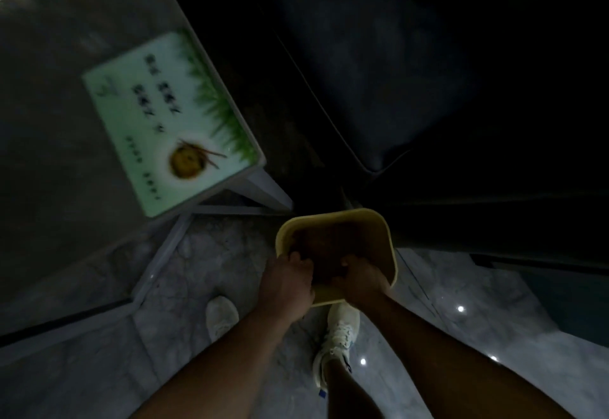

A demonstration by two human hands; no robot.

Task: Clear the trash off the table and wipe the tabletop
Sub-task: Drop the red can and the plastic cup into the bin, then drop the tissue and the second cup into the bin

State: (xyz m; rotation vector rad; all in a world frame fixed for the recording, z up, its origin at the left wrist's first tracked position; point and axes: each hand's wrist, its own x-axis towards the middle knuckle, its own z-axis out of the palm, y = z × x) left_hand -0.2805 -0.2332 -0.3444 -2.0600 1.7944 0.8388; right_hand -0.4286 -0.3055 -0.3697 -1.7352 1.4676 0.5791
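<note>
A yellow trash bin (369, 220) with a dark inside is low in the middle of the view, over the floor beside the table. My left hand (286, 281) grips its near rim on the left, fingers hooked over the edge. My right hand (361, 275) grips the near rim on the right, thumb inside. The grey glass tabletop (49, 105) fills the left side, seen in dim light. I cannot tell what lies inside the bin.
A green and white printed card (155, 121) lies at the table's near right corner. White table legs (263, 187) run down below it. A dark padded seat (412, 72) fills the upper right. My white shoes (339, 329) stand on grey marble floor (99, 369).
</note>
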